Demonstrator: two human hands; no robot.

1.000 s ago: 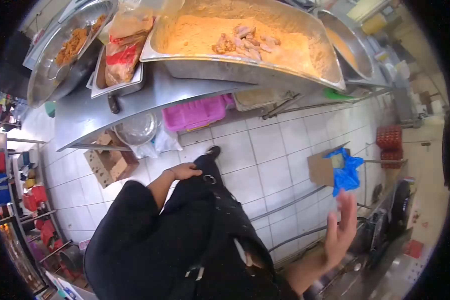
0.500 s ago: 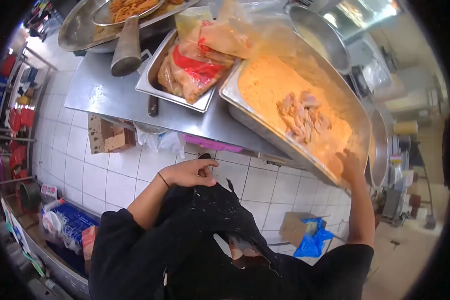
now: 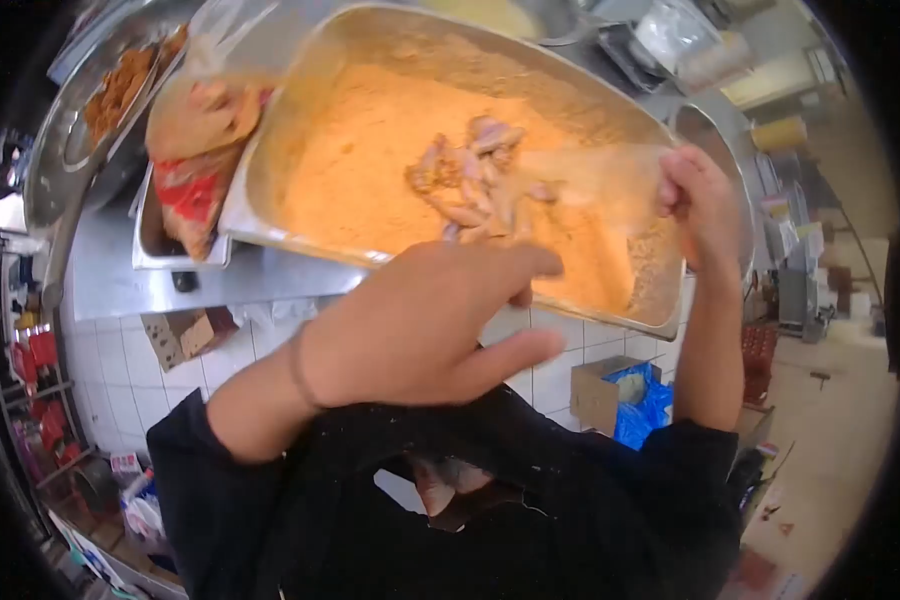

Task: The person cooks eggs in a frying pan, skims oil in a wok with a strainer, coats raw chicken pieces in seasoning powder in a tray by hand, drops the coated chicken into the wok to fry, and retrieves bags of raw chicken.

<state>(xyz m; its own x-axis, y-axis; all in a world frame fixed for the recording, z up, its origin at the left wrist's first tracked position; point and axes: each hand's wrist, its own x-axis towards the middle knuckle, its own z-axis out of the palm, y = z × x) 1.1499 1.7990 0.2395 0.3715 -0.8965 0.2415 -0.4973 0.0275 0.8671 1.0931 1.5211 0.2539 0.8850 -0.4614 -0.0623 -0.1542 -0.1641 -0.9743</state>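
A deep metal tray (image 3: 310,62) holds orange breading flour (image 3: 355,150). Several pieces of raw chicken (image 3: 485,190) lie bunched on the flour, partly coated. Over the tray's right side, my right hand (image 3: 705,205) is curled closed around flour, and a blurred orange streak spreads from it toward the chicken. My left hand (image 3: 435,325) hovers above the tray's front edge with fingers apart and nothing in them; it hides part of that rim.
Left of the tray, a bagged orange food with red print (image 3: 185,190) sits in a smaller metal pan (image 3: 148,240). A large bowl with fried food (image 3: 70,165) stands farther left. Below the table are a cardboard box (image 3: 185,340) and a box with blue plastic (image 3: 640,410).
My right hand has lifted out of the flour and closed. My left hand has come up from near my body to the tray's front edge. The view has shifted closer to the tray.
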